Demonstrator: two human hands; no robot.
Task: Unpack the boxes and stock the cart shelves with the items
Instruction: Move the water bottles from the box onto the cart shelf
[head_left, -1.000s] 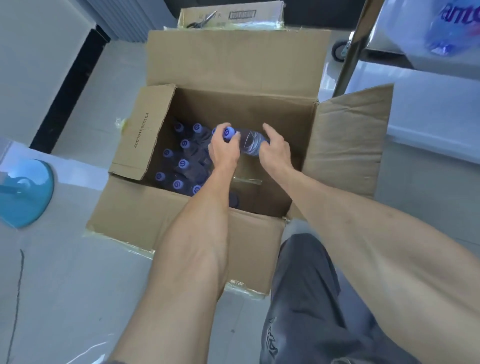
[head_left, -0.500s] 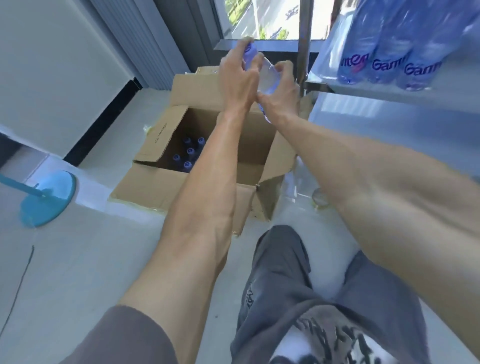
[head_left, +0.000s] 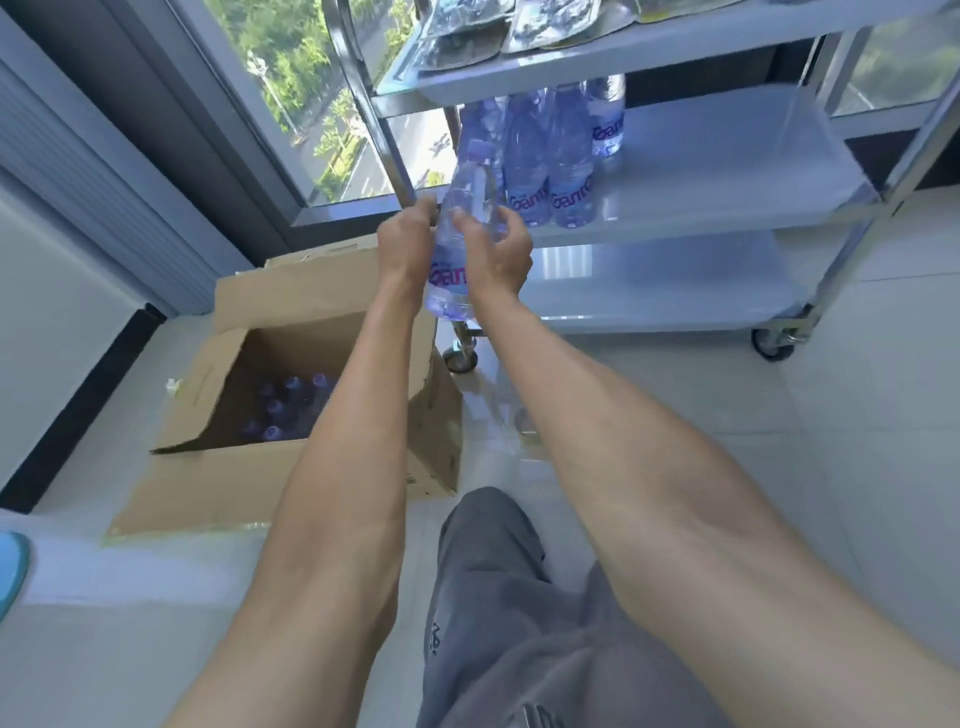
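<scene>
— Head view first: what have you got hold of?

— Both my hands are on one water bottle (head_left: 464, 228), held up in front of me, cap up and tilted slightly away. My left hand (head_left: 407, 244) curls around its left side and my right hand (head_left: 498, 254) curls around its right, fingers (head_left: 464, 220) wrapped across the clear plastic above the label. The bottle's base sticks out below my wrists.

— Where is that relative to the cart?

— Just at the front left corner of the cart (head_left: 675, 208), near its upright pole (head_left: 363, 98), level with the middle shelf (head_left: 727, 171). The bottle is not resting on the shelf; it is in the air before the edge.

— Anything already stocked?

— A cluster of the same bottles (head_left: 545, 150) stands upright at the left end of that middle shelf. On the top shelf (head_left: 623, 47) lie some flat packets (head_left: 519, 26); I cannot tell what they are.

— And the box?

— The open cardboard box (head_left: 249, 467) sits on the floor to my left, below my left forearm, with more purple-capped bottles (head_left: 285, 410) standing inside it.
</scene>
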